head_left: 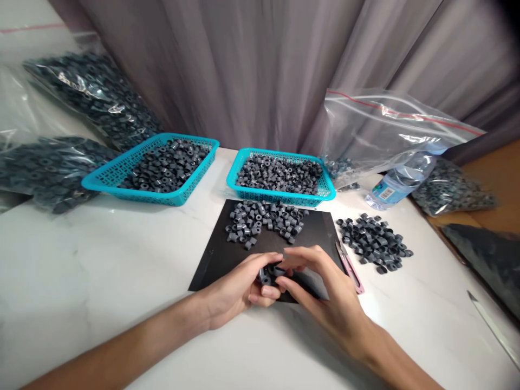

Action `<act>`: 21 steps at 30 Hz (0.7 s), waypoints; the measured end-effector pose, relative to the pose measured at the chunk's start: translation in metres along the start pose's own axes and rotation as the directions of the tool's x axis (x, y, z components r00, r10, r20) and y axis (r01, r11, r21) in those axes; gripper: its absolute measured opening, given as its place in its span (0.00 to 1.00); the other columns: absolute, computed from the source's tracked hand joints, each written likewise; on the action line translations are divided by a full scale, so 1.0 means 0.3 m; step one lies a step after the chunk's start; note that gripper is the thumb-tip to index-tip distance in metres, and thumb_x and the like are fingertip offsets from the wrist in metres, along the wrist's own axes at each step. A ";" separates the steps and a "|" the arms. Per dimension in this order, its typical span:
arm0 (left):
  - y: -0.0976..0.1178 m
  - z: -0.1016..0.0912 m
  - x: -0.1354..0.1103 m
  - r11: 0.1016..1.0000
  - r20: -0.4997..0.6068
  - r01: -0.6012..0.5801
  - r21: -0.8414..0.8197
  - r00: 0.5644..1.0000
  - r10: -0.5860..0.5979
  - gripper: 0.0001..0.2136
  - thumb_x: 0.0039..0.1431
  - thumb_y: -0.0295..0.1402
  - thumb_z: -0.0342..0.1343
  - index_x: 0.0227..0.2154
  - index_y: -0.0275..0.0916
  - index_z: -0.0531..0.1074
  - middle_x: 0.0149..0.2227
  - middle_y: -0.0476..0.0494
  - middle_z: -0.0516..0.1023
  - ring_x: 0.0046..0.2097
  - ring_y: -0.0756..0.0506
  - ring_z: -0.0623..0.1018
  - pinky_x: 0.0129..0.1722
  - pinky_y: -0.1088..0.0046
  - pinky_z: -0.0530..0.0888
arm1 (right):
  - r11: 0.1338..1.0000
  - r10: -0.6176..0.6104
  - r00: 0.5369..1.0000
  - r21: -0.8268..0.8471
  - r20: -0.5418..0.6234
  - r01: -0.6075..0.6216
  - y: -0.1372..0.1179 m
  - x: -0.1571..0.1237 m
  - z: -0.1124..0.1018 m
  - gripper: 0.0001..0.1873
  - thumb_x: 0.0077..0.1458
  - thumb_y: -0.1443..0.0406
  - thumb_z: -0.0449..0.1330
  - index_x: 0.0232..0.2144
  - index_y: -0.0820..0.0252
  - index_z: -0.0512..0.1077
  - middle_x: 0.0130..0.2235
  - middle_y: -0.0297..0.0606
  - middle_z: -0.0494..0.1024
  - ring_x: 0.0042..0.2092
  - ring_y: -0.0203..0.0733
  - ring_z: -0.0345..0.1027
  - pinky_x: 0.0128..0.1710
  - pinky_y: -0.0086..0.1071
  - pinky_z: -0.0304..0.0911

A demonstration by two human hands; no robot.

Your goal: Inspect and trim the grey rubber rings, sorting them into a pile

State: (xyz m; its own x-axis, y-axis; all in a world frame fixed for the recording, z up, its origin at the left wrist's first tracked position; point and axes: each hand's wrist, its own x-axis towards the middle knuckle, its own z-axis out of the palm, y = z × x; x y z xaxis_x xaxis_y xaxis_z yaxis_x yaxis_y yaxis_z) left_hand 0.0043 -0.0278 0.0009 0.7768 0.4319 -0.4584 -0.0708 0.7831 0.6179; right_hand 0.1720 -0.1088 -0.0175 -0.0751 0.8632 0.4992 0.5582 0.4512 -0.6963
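Observation:
My left hand is cupped around several small grey plastic caps above the near part of a black mat. From the right, my right hand reaches in with thumb and fingers curled at the same caps. Its fingertips touch or nearly touch one of them; whether it pinches a cap is hard to make out. Just beyond both hands, a loose pile of grey caps lies on the mat's far half. Pink-handled thread snips rest at the mat's right edge.
Two turquoise baskets, the left one and the middle one, hold many caps. Another heap of caps lies on the white table. A water bottle stands by a zip bag. Filled bags lean at left.

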 end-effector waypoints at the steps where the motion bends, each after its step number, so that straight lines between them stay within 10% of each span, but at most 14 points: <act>1: 0.000 0.000 0.000 1.000 0.002 0.004 0.001 1.000 -0.004 0.08 0.64 0.34 0.54 0.35 0.33 0.71 0.26 0.51 0.64 0.21 0.59 0.58 0.18 0.85 0.47 | 1.000 -0.002 1.000 -0.002 0.003 0.002 -0.001 0.000 -0.001 0.22 0.63 0.67 0.61 0.57 0.52 0.63 0.42 0.35 0.77 0.42 0.39 0.73 0.43 0.33 0.70; 17: 0.041 0.027 -0.040 0.971 -0.121 -0.057 0.231 0.989 0.087 0.10 0.63 0.38 0.58 0.34 0.35 0.69 0.29 0.51 0.64 0.25 0.58 0.57 0.21 0.81 0.46 | 0.996 -0.015 0.997 -0.085 -0.078 0.008 0.020 0.019 -0.067 0.21 0.63 0.67 0.61 0.57 0.53 0.63 0.43 0.37 0.77 0.42 0.40 0.73 0.43 0.35 0.72; 21: 0.057 0.004 -0.040 0.964 -0.147 -0.059 0.258 0.984 0.100 0.13 0.64 0.41 0.56 0.31 0.37 0.65 0.26 0.55 0.57 0.23 0.57 0.52 0.21 0.79 0.44 | 0.986 0.055 0.993 -0.162 0.100 -0.039 0.052 0.041 -0.125 0.23 0.64 0.65 0.60 0.59 0.53 0.61 0.43 0.37 0.77 0.42 0.40 0.73 0.44 0.35 0.72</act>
State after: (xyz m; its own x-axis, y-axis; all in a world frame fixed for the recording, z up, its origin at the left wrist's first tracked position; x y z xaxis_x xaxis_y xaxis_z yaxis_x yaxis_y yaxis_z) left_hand -0.0055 -0.0200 0.0178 0.6655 0.5687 -0.4834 0.0471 0.6143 0.7877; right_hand 0.2106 -0.0996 -0.0029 -0.1263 0.9052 0.4057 0.6869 0.3749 -0.6226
